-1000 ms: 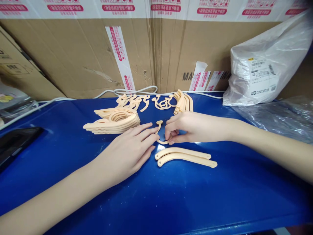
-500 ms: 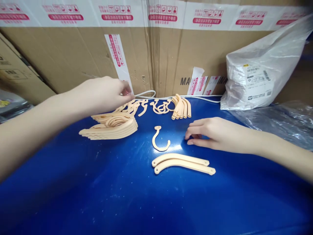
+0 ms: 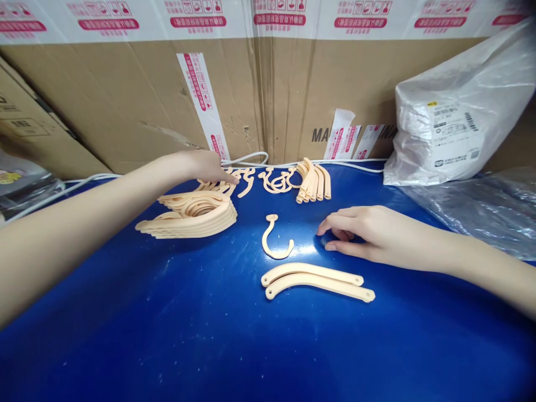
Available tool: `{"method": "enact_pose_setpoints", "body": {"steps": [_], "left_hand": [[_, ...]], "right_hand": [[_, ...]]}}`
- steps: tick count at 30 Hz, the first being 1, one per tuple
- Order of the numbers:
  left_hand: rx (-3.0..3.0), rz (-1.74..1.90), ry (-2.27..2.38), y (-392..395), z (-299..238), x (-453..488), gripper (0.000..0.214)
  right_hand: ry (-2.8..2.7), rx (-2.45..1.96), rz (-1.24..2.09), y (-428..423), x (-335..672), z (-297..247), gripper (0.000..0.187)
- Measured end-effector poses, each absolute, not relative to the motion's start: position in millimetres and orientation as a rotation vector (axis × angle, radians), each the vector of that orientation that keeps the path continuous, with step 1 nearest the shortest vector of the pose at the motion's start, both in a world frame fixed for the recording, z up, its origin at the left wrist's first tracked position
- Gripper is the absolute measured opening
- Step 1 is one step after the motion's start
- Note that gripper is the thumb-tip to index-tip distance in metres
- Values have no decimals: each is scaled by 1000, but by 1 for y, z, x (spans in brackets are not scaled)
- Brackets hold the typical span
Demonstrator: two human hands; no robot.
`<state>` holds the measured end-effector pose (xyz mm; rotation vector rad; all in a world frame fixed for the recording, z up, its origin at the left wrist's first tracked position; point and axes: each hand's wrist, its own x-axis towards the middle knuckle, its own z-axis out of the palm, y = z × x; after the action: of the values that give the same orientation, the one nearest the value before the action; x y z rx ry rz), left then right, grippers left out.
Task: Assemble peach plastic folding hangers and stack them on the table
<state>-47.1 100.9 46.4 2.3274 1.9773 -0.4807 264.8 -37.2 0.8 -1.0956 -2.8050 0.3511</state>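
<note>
My left hand [image 3: 205, 166] reaches to the back of the blue table [image 3: 234, 335] and rests on a row of small peach plastic pieces [image 3: 234, 181]; its fingertips are hidden among them. My right hand [image 3: 368, 231] lies on the table with loosely curled fingers and nothing in it. A peach hook [image 3: 274, 240] lies flat just left of my right hand. Two curved peach arms [image 3: 316, 282] lie side by side in front of the hook. A stack of hanger bodies [image 3: 190, 215] sits under my left forearm.
Large cardboard boxes [image 3: 259, 89] wall off the back. More hooks [image 3: 278, 180] and a bundle of arms [image 3: 314, 181] lie at the back. A white cable [image 3: 251, 159] runs along the boxes. Plastic bags [image 3: 456, 117] sit at the right.
My hands let go of the hook and it now lies alone on the table. My left hand moved up and back to the small pieces; my right hand drew off to the right.
</note>
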Motion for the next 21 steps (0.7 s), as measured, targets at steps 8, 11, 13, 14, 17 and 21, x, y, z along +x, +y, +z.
{"method": "enact_pose_setpoints", "body": {"steps": [8,11,13,14,17,21], "left_hand": [[2246,-370,1949,105,44,-45,53],[2227,-345,1967,109,42,-45,47],[2219,-331,1973,112,40,-47,43],[2221,-321,1971,113,38,-48,42],[2244,-290,1947,117,36,-51,39],[2270,-316,1945,119,37,-53,37]], "right_hand": [[-2799,-1106,343,-37,262,-2,22],[-2795,-1093,331,-37,263,-3,23],[-2795,-1083,324,-37,263,-4,24],[-2795,-1082,323,-37,264,-4,24],[-2800,-1086,330,-37,264,-5,24],[-2796,-1089,344,-37,263,-5,24]]}}
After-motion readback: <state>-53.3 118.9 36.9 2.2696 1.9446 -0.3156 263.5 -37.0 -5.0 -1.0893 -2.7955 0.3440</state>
